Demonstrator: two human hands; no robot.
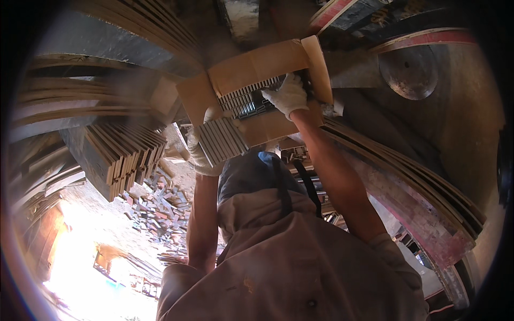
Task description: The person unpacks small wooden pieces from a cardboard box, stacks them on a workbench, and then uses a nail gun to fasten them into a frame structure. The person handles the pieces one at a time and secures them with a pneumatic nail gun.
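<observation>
**Head view: both gloves busy at the box!**

Left hand (200,161) has its grip around a bundle of grey strips (223,141), tilted by the near-left corner of the open cardboard box (257,63). Right hand (290,98) reaches inside, at the rows of metal strips (239,103); whether it grasps any, I can't tell. Looks like mid-transfer; next calls for keeping that bundle together.

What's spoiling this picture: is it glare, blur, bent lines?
Head view: glare washes out the lower left, beside the scattered pieces; head view: the long boards at left bow, likely from the fisheye; head view: haze softens the patch left of the cardboard box.
</observation>
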